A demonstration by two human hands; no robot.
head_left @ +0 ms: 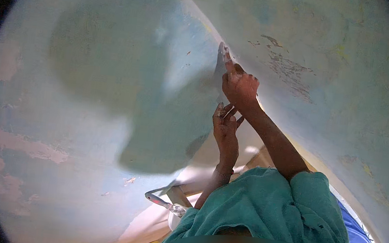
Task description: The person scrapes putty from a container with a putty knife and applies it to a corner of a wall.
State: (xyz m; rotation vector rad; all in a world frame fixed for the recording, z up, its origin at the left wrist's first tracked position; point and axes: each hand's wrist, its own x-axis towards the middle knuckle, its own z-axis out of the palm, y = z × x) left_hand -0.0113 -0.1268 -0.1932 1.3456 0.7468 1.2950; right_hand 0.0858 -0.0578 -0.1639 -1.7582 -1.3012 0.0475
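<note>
My right hand (241,84) is raised to the corner where two pale blue-green walls meet. Its index finger is stretched out, with the tip against the corner line (210,27), and the other fingers are curled in. White paste coats that index finger, and no tool shows in the hand. Just below it, close to the right wrist, is my left hand (226,127). Its fingers are apart and partly bent, smeared with whitish paste, and nothing is seen in them.
A paste-smeared scraper or brush with a grey and red handle (158,200) rests at a white container (174,221), lower left of me. Wooden pieces (179,196) stand behind it. The right wall (320,112) has dark scrape marks. A blue sheet (356,236) and black cable lie lower right.
</note>
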